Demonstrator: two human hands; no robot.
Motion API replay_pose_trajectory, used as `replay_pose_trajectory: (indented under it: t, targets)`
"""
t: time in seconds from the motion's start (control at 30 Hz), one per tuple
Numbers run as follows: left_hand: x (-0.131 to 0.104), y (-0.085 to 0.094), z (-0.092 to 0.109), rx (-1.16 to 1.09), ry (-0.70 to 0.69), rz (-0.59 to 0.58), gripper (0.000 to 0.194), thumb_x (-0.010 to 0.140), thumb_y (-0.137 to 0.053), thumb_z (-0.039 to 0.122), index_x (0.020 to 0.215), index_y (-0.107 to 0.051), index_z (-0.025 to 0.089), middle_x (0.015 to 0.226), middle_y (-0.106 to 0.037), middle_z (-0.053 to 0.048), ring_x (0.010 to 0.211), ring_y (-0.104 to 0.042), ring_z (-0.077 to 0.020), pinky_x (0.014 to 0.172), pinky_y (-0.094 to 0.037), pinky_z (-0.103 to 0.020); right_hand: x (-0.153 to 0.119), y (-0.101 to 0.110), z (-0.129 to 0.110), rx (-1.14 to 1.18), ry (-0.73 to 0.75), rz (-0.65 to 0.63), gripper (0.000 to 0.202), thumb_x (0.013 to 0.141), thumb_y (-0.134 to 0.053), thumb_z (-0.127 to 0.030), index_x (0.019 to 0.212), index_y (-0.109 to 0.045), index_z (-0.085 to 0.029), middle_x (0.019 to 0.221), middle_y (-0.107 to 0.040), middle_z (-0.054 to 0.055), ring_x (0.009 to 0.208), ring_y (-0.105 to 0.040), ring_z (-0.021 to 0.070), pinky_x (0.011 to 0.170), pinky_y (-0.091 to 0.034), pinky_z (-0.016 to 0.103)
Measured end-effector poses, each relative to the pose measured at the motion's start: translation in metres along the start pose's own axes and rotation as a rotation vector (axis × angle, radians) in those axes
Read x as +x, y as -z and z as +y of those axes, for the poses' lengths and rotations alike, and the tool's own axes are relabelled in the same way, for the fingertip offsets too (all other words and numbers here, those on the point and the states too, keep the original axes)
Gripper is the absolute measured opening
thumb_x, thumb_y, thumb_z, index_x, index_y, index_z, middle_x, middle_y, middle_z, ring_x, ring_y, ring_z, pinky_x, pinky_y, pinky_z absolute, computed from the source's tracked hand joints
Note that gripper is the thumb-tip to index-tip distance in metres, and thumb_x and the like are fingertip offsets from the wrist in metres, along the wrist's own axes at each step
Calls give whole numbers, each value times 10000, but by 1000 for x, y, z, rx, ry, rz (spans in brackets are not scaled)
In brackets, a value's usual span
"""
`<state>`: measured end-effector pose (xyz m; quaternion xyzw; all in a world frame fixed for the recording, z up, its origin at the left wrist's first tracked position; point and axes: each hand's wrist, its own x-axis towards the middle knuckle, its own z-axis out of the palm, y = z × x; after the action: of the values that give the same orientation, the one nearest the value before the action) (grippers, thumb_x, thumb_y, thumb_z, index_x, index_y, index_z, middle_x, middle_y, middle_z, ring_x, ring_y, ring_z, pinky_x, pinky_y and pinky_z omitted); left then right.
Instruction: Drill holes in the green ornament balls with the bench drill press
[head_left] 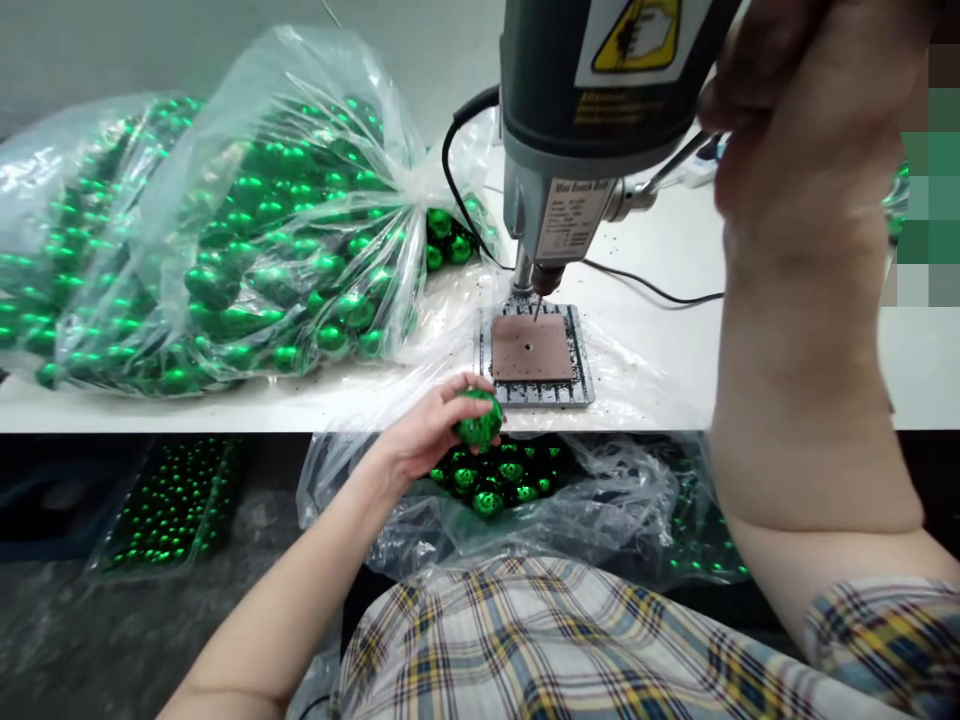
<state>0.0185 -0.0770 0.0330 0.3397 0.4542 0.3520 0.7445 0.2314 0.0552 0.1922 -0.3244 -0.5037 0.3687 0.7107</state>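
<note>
My left hand (pixel 448 415) is closed round a shiny green ball (pixel 480 420), just off the front edge of the table. Behind it stands a small bench drill (pixel 562 205), its thin bit pointing down over a brown square board (pixel 529 350) with a small hole in it. That board lies on a slotted metal base (pixel 585 390) strewn with dark shavings. Raised at the upper right, my right hand (pixel 757 80) has its fingers curled at the end of the drill's metal lever (pixel 675 165).
A large clear plastic bag (pixel 277 200) full of green balls fills the table's left side. Below the front edge, an open plastic bag (pixel 615 500) holds more green balls (pixel 491 498). Another green-filled bag (pixel 165 500) lies lower left. A black cable (pixel 645 287) crosses the white table (pixel 652 360).
</note>
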Motion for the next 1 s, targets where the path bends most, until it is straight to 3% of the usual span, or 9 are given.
replay_pose_trajectory:
  t: [0.07, 0.13, 0.3, 0.43, 0.53, 0.63, 0.73, 0.9, 1.0]
  targets:
    - [-5, 0, -12, -15, 69, -13, 387, 687, -781, 296, 986, -559, 191, 852, -697, -46, 657, -699, -189, 474, -422, -218, 0, -2, 1, 0, 124, 142, 543, 931, -369, 25, 453, -364, -231, 391, -279, -76, 329, -267, 43, 364, -139, 267]
    - [-2, -2, -14, -21, 52, 7, 451, 704, -757, 298, 1102, -574, 192, 856, -701, -43, 654, -698, -185, 473, -420, -217, 1, -4, 3, 26, 215, 155, 544, 886, -373, 83, 451, -379, -243, 398, -268, -69, 328, -263, 71, 349, -112, 283]
    - [24, -14, 8, 71, -137, 94, 748, 710, -753, 265, 1416, -509, 228, 808, -695, -9, 622, -660, -148, 480, -422, -211, 3, -6, 5, 34, 251, 163, 536, 855, -395, 79, 432, -397, -251, 396, -223, -71, 311, -185, 90, 305, -69, 289]
    - [38, -18, 20, 78, -276, 267, 544, 724, -800, 343, 1213, -635, 167, 753, -689, -15, 582, -631, -134, 450, -393, -197, 2, -5, 6, 31, 239, 154, 528, 851, -422, 68, 440, -354, -255, 396, -254, -74, 329, -170, 85, 320, -115, 286]
    - [36, -14, 24, -172, -220, 304, 386, 834, -708, 468, 1037, -665, 144, 790, -716, -79, 641, -674, -168, 500, -457, -219, 3, -3, 8, 49, 283, 104, 518, 857, -448, 41, 463, -293, -259, 428, -284, -66, 368, -223, 90, 361, -181, 285]
    - [27, -9, 25, -339, -137, 305, 271, 923, -614, 385, 958, -683, 125, 897, -738, -151, 774, -716, -210, 614, -539, -259, 3, -2, 8, 24, 271, 87, 516, 875, -476, 4, 490, -251, -256, 462, -280, -58, 389, -245, 92, 377, -198, 284]
    - [18, -4, 21, -366, -163, 360, 184, 948, -595, 277, 999, -702, 137, 947, -743, -155, 799, -717, -216, 636, -549, -261, 3, -2, 6, -71, 213, 88, 517, 903, -492, -47, 526, -198, -243, 496, -263, -50, 403, -251, 90, 375, -203, 278]
    - [18, 2, 15, -417, -172, 407, 272, 974, -593, 376, 1051, -706, 140, 1062, -732, -195, 750, -698, -190, 587, -533, -239, 1, -1, 2, -107, 197, 46, 525, 925, -514, -110, 545, -173, -230, 523, -294, -39, 451, -334, 86, 397, -265, 264]
    - [23, -2, 13, -467, -176, 405, 232, 966, -615, 333, 1127, -694, 185, 1118, -725, -179, 883, -733, -232, 654, -573, -268, 1, -2, 2, -75, 203, 47, 531, 912, -527, -91, 539, -173, -226, 521, -278, -46, 461, -341, 71, 400, -265, 245]
